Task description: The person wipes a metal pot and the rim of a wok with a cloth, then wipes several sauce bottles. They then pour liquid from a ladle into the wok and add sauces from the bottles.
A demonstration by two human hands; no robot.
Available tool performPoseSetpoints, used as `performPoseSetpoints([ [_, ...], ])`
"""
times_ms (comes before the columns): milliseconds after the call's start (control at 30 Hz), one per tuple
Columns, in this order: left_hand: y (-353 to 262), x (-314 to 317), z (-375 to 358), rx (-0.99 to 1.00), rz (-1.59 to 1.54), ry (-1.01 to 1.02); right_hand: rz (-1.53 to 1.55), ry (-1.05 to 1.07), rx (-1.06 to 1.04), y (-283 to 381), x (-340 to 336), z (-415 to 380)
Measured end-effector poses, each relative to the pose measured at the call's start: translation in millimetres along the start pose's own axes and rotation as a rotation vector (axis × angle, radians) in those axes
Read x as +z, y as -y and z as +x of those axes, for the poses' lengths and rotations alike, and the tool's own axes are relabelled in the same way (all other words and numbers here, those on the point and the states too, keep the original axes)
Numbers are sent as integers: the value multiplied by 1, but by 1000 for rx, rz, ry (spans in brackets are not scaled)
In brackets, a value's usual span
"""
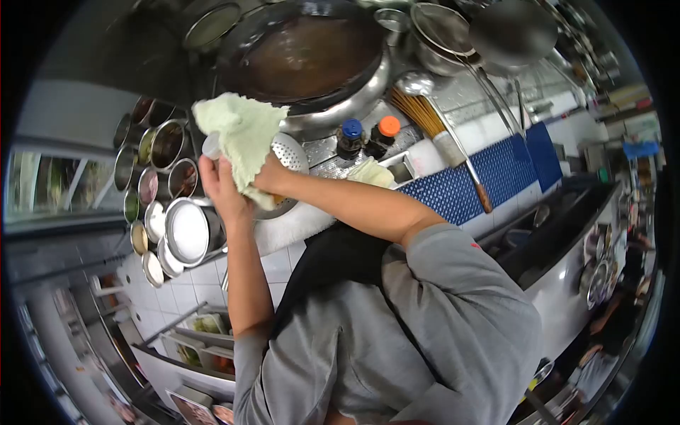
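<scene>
A pale green cloth (244, 131) hangs bunched between my two hands, in front of the big wok. My right hand (270, 174) is closed on it, with its fingers mostly hidden by the folds. Beside it, my left hand (223, 185) is closed around a whitish, rounded object (211, 146), partly covered by the cloth; its kind I cannot make out. Just behind my right wrist lies a perforated metal strainer (292, 159). Nearby stand a blue-capped bottle (350, 138) and an orange-capped bottle (383, 136).
A large wok (304, 57) with brownish liquid fills the back. Several metal seasoning pots (170, 145) crowd the left. To the right are a bamboo brush (418, 112), a ladle (415, 83), a blue perforated mat (453, 191) and a folded cloth (371, 173).
</scene>
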State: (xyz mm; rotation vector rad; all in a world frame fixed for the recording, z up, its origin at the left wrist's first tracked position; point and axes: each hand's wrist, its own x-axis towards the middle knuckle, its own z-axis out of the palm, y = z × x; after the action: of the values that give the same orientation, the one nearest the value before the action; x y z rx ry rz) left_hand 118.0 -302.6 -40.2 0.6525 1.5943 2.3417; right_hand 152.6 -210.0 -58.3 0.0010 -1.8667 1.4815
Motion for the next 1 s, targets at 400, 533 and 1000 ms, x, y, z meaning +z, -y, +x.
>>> performPoseSetpoints([
  [400,-5,-2,-5,-27,252,-26,904,51,572,-16,1,-33],
  [533,-11,1,9,566,969,19,713,-64,622,-22,12,-50],
  [1000,17,45,-12,-4,500,-128,-223,-137,61,-38,-26,-20],
])
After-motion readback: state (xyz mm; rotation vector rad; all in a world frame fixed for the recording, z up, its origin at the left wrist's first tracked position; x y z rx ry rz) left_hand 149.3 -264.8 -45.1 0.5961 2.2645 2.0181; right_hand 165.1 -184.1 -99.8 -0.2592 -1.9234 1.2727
